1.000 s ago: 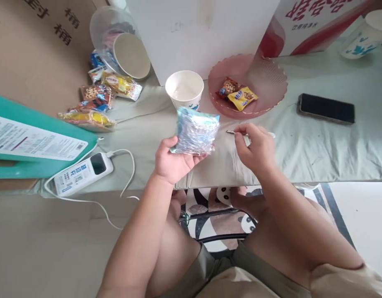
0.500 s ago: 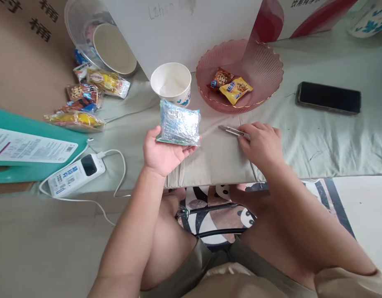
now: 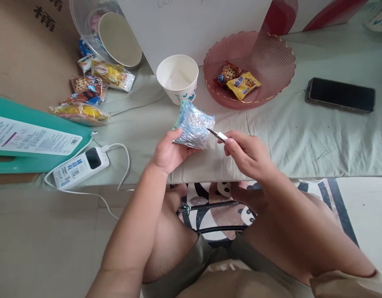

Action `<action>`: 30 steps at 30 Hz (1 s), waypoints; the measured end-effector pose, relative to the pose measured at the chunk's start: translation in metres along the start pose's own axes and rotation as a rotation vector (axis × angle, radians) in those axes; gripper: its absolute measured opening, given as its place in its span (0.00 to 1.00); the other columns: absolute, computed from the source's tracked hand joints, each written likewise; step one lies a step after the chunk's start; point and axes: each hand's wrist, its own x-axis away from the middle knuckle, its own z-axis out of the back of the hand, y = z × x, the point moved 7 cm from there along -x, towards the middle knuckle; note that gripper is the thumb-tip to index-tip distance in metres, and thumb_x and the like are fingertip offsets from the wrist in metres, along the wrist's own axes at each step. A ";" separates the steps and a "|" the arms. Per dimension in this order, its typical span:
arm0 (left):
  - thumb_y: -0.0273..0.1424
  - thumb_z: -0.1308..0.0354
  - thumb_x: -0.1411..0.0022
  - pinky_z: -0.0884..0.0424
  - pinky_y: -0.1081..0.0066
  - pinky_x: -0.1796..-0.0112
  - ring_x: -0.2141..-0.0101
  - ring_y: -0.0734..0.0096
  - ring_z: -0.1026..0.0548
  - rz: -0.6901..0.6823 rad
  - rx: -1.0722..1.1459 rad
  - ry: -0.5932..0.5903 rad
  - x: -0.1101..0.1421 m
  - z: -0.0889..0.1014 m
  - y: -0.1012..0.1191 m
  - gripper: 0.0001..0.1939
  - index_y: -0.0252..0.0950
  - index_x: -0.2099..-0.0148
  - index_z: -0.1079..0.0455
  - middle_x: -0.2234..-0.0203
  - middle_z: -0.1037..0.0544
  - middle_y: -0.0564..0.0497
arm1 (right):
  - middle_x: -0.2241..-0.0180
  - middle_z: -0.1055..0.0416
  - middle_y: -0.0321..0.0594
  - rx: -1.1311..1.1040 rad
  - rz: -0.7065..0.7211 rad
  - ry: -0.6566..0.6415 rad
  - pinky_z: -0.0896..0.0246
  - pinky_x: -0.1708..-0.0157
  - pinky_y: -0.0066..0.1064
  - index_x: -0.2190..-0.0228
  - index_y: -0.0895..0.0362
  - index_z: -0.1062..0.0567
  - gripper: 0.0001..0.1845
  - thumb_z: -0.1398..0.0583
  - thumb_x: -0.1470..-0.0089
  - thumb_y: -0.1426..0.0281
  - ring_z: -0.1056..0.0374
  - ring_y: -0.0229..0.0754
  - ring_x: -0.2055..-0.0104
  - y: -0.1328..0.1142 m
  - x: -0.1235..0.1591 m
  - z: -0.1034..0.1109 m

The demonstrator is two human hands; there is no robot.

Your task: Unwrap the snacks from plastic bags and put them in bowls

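Observation:
My left hand (image 3: 171, 151) is closed round the lower left of a plastic-wrapped packet (image 3: 194, 125), bluish and shiny, held above the cloth in front of a white paper cup (image 3: 177, 78). In my right hand (image 3: 245, 153) is a small utility knife (image 3: 220, 135) with a white handle, gripped between thumb and fingers. Its blade points left, and the tip is at the packet's right side; whether it touches the wrap I cannot tell. Behind the knife stands a pink scalloped bowl (image 3: 281, 70) with a yellow snack packet (image 3: 244, 85) and a brown one (image 3: 228, 74) inside.
A black phone (image 3: 340, 95) lies at the right. On the left are several wrapped snacks (image 3: 88, 87), a tipped paper tub (image 3: 120, 39), a green jug (image 3: 35, 136) and a white power bank (image 3: 82, 167) with a cable. A white box (image 3: 191, 29) stands behind the cup.
My right hand has picked the utility knife up off the cloth and brought it left to the packet. The packet has tilted in my left hand.

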 end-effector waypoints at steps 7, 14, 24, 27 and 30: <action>0.44 0.33 0.51 0.23 0.53 0.50 0.48 0.45 0.21 -0.012 -0.046 -0.046 -0.001 -0.011 -0.004 0.26 0.37 0.51 0.25 0.57 0.17 0.43 | 0.80 0.35 0.34 0.076 -0.022 0.037 0.48 0.72 0.30 0.65 0.56 0.21 0.20 0.45 0.36 0.54 0.41 0.36 0.77 -0.004 -0.001 -0.005; 0.52 0.40 0.47 0.22 0.49 0.52 0.46 0.41 0.22 -0.192 0.020 0.013 0.012 -0.003 0.028 0.31 0.42 0.45 0.28 0.52 0.18 0.43 | 0.79 0.32 0.37 0.184 -0.200 0.025 0.50 0.73 0.30 0.65 0.55 0.20 0.20 0.45 0.39 0.55 0.39 0.40 0.74 0.016 -0.004 0.007; 0.45 0.39 0.43 0.22 0.57 0.55 0.56 0.54 0.20 -0.324 -0.482 0.144 -0.007 0.013 0.010 0.21 0.38 0.52 0.26 0.59 0.18 0.44 | 0.55 0.24 0.50 0.615 -0.440 0.038 0.51 0.70 0.35 0.54 0.54 0.19 0.18 0.44 0.39 0.64 0.31 0.51 0.63 0.057 -0.006 0.041; 0.41 0.38 0.41 0.24 0.61 0.52 0.53 0.58 0.21 -0.564 -0.794 0.340 0.001 0.022 0.023 0.20 0.39 0.48 0.27 0.54 0.19 0.44 | 0.55 0.25 0.51 0.641 -0.441 0.064 0.46 0.68 0.37 0.51 0.53 0.20 0.19 0.44 0.40 0.66 0.31 0.53 0.62 0.061 -0.006 0.044; 0.38 0.39 0.39 0.25 0.60 0.50 0.47 0.57 0.24 -0.742 -0.990 0.518 0.013 0.028 0.037 0.21 0.39 0.44 0.30 0.48 0.23 0.42 | 0.55 0.25 0.53 0.656 -0.418 0.129 0.42 0.63 0.41 0.48 0.54 0.22 0.21 0.43 0.41 0.68 0.30 0.56 0.58 0.062 -0.006 0.048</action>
